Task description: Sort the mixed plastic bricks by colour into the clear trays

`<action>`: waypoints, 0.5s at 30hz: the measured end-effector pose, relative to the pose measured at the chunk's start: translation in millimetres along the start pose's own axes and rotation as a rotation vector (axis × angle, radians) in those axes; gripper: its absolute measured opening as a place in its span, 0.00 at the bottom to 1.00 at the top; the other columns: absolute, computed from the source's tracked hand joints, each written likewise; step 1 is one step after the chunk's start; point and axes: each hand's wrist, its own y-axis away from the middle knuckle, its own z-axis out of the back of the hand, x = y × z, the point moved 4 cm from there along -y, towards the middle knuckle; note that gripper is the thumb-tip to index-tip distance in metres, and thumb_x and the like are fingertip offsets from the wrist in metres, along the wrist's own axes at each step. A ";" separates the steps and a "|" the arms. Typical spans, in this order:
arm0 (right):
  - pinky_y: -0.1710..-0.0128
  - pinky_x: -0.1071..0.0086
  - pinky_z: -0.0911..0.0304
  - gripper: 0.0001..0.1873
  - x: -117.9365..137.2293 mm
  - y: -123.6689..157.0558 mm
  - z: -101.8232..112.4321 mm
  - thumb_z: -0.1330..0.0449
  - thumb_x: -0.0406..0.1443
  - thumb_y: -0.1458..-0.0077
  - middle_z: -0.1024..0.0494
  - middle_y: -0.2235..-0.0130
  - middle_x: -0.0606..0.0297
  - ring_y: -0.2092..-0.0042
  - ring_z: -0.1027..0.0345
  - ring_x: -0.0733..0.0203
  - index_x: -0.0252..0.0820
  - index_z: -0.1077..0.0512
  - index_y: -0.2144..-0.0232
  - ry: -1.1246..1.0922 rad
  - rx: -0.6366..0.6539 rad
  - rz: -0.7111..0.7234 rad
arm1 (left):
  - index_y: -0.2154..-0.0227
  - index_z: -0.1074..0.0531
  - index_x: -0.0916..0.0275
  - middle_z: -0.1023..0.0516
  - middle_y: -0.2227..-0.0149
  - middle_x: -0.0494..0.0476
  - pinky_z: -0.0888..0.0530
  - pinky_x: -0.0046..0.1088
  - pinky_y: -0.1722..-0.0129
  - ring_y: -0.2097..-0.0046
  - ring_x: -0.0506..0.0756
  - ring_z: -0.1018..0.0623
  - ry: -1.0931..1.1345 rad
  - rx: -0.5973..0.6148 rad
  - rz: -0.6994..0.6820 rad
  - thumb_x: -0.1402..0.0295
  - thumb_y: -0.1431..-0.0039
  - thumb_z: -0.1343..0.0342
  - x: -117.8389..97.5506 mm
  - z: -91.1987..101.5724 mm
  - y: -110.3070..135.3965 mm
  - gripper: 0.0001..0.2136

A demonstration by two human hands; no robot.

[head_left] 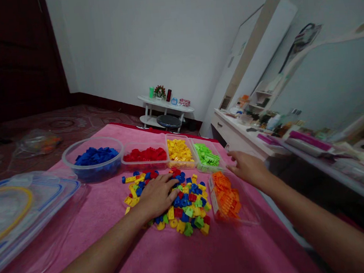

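Observation:
A heap of mixed plastic blocks (188, 204) in red, blue, yellow and green lies on a pink cloth (167, 256). My left hand (157, 196) rests palm down on the heap's left part, fingers loosely spread over the pieces. My right hand (246, 167) hovers at the cloth's right edge, fingers extended toward the clear tub of green blocks (206, 155) and just above the tub of orange blocks (227, 196). Whether it touches either tub is unclear. Neither hand visibly holds a piece.
Behind the heap stand a round bowl of blue blocks (93, 158), a tub of red blocks (144, 155) and a tub of yellow blocks (178, 150). Clear lids (19, 210) lie stacked at left. A cluttered dresser (264, 133) runs along the right, a small white table (166, 108) beyond.

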 end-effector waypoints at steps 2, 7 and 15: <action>0.67 0.68 0.41 0.27 -24.2 26.8 -24.4 0.43 0.43 0.49 0.23 0.58 0.53 0.60 0.29 0.54 0.37 0.34 0.49 -0.003 0.150 -0.101 | 0.47 0.33 0.52 0.35 0.41 0.55 0.35 0.40 0.45 0.43 0.60 0.33 0.003 0.000 0.001 0.53 0.37 0.60 0.3 -0.3 -0.1 0.21; 0.77 0.71 0.48 0.20 -50.4 84.1 -79.4 0.49 0.49 0.50 0.28 0.79 0.63 0.77 0.36 0.63 0.39 0.30 0.77 -0.431 0.424 -0.146 | 0.47 0.32 0.52 0.35 0.41 0.55 0.36 0.40 0.44 0.43 0.59 0.33 -0.003 0.006 0.005 0.53 0.37 0.61 1.4 -1.7 -0.7 0.22; 0.81 0.72 0.54 0.21 -32.2 96.6 -96.6 0.51 0.48 0.53 0.42 0.87 0.71 0.83 0.50 0.69 0.43 0.42 0.88 -0.980 0.136 -0.213 | 0.46 0.33 0.49 0.37 0.40 0.53 0.36 0.41 0.45 0.43 0.60 0.33 -0.026 0.017 0.021 0.51 0.38 0.62 3.7 -5.6 -4.9 0.23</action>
